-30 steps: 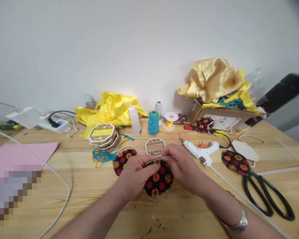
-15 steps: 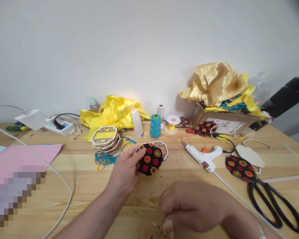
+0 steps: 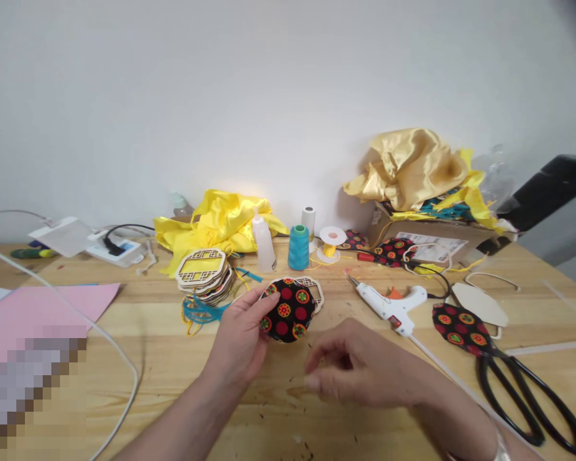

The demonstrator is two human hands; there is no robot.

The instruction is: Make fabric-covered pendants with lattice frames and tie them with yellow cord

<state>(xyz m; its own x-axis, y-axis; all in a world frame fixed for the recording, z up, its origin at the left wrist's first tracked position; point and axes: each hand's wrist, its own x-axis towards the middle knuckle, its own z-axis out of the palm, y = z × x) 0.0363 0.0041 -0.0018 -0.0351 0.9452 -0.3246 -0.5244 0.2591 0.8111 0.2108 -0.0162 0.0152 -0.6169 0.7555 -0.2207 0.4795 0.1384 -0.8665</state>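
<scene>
My left hand (image 3: pixel 242 330) holds a fabric-covered disc (image 3: pixel 288 312), black with red dots and orange and green flower motifs, thumb on top and fingers underneath. Behind the disc, a thin wooden lattice frame (image 3: pixel 319 296) lies partly hidden. My right hand (image 3: pixel 348 365) hovers to the right, just short of the disc. Its fingers are loosely curled with a gap to the thumb, and I see nothing in them. Beyond it a white glue gun (image 3: pixel 393 304) lies on the table. Black-handled scissors (image 3: pixel 513 390) are at the right, their blades under another patterned fabric piece (image 3: pixel 461 328).
Lattice frames (image 3: pixel 204 272) are stacked left of centre, beside yellow satin (image 3: pixel 221 224). A squeeze bottle (image 3: pixel 263 243), a blue thread cone (image 3: pixel 298 248) and a yellow thread spool (image 3: pixel 331 242) stand behind. A fabric-filled cardboard box (image 3: pixel 384 225) is at back right. A white cable (image 3: pixel 100 342) crosses the left.
My right hand has risen from the near edge toward the disc, its fingers turning and loosening. My left hand keeps its hold on the disc almost in place.
</scene>
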